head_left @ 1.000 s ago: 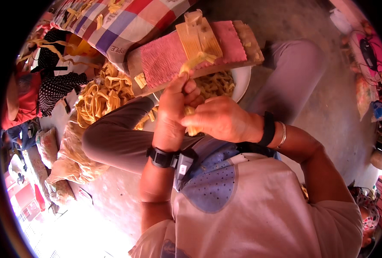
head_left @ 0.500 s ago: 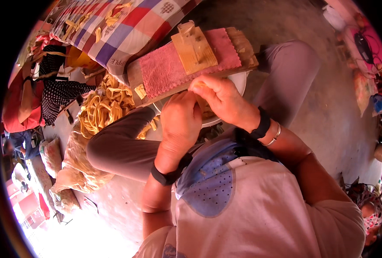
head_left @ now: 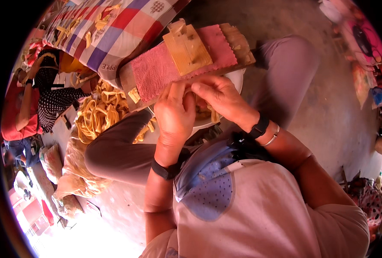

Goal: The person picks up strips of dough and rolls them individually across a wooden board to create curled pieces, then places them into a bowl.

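My left hand [head_left: 175, 109] and my right hand [head_left: 220, 95] meet at the near edge of a wooden board [head_left: 125, 81], fingers curled and thumbs bent in. Whatever they pinch is hidden by the fingers. Under them sits a white basin [head_left: 239, 81] with yellowish pieces in it. A pale yellow strip [head_left: 214, 115] shows just below my right hand; whether it hangs or lies in the basin I cannot tell. Across the board lies a pink cloth [head_left: 150, 75], and on that a yellowish wooden block [head_left: 188, 51]. A small yellow folded piece [head_left: 134, 95] rests at the board's left end.
A pile of yellow strips [head_left: 100, 112] lies left of my knee, over a plastic sack [head_left: 80, 172]. More strips lie on a checked cloth [head_left: 113, 41] at the upper left. Another person [head_left: 21, 103] sits at the far left. Bags and cables [head_left: 365, 43] are at the right.
Both hands have shifted slightly left, and the left hand's fingers have lifted and straightened a little. A yellow strip now shows below my right hand. The person at the left has raised an arm.
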A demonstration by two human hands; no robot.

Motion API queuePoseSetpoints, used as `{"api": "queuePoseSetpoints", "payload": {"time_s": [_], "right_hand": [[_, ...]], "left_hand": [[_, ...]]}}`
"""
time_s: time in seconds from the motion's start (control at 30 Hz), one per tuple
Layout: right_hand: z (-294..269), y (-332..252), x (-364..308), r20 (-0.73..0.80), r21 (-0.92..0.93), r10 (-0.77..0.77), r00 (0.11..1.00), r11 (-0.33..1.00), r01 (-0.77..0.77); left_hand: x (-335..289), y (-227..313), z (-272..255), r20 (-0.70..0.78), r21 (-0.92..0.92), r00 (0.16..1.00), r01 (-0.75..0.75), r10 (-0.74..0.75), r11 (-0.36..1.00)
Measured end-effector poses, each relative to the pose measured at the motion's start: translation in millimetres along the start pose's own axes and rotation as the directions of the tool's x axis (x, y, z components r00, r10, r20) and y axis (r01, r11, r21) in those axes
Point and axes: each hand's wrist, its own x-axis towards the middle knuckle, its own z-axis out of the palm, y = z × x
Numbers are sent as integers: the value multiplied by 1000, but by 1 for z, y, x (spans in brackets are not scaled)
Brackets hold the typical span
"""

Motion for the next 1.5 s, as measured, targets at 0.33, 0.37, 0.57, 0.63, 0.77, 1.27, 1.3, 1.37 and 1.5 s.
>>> {"api": "queuePoseSetpoints", "payload": {"time_s": [0.33,0.37,0.57,0.63,0.77,1.27,1.3,1.37,1.5], "right_hand": [[-14,0,-3,111,-256,82,990,965,-51],[-16,3,-3,116,-145,141,983,982,-124],[-10,1,-12,381,633,234,894,639,-437],[-10,-10,-15,357,521,247,901,747,-412],[-12,-14,-19,288,349,204,936,888,-301],[-59,-43,-6,292,-543,-60,955,811,217],[-57,-52,-7,291,-566,-83,953,789,241],[-55,-64,-4,331,-664,-161,930,660,351],[-42,-75,-2,418,-688,-288,861,518,508]], "left_hand": [[-3,2,-14,304,-367,925,334,-228,868],[-3,0,-11,280,-328,941,281,-191,902],[-2,1,-3,166,-218,967,226,-192,949],[-3,7,-6,69,-60,969,240,-236,969],[-11,6,-17,195,-304,949,297,-246,905],[-20,-3,-19,99,-659,933,321,-345,680],[-17,-6,-22,85,-637,944,298,-319,711],[3,-3,-32,-37,-502,953,242,-301,830],[31,17,-39,147,-11,958,-246,245,969]]}}
